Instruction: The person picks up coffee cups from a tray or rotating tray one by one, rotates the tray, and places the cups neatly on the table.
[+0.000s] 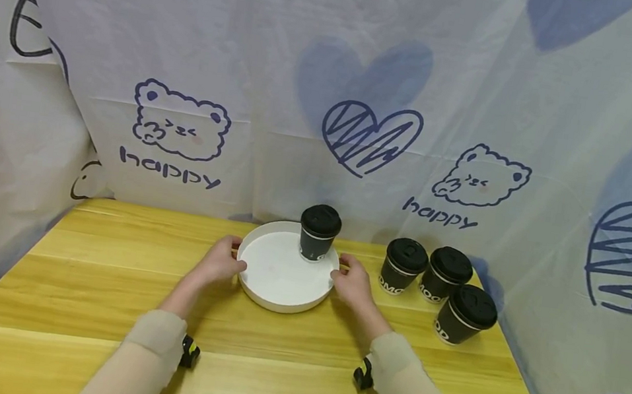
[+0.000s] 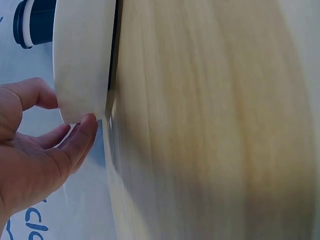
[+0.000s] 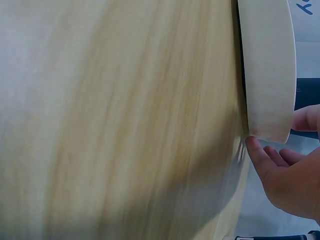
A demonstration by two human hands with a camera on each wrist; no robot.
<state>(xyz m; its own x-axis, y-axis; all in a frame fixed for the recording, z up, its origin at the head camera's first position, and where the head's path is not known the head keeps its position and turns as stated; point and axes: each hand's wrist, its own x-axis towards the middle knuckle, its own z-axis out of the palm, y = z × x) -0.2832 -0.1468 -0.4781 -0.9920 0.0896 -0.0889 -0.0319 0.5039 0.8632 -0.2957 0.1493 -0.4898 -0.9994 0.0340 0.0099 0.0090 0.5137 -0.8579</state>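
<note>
A round white tray (image 1: 276, 272) with a low rim is at the middle of the wooden table. One black lidded paper cup (image 1: 318, 234) stands upright on it, toward its back right. My left hand (image 1: 222, 259) holds the tray's left rim, thumb on the upper edge and fingers against the side, as the left wrist view shows. On the opposite side my right hand (image 1: 353, 282) grips the rim the same way. In the right wrist view the tray's wall (image 3: 270, 70) lies between thumb and fingertips.
Right of the tray stand three more black lidded cups: one nearest the tray (image 1: 400, 268), one behind (image 1: 444, 277) and one closer to the front (image 1: 465, 316). A printed cloth (image 1: 274, 151) hangs along the table's back and sides. The wooden table (image 1: 270, 364) extends toward me.
</note>
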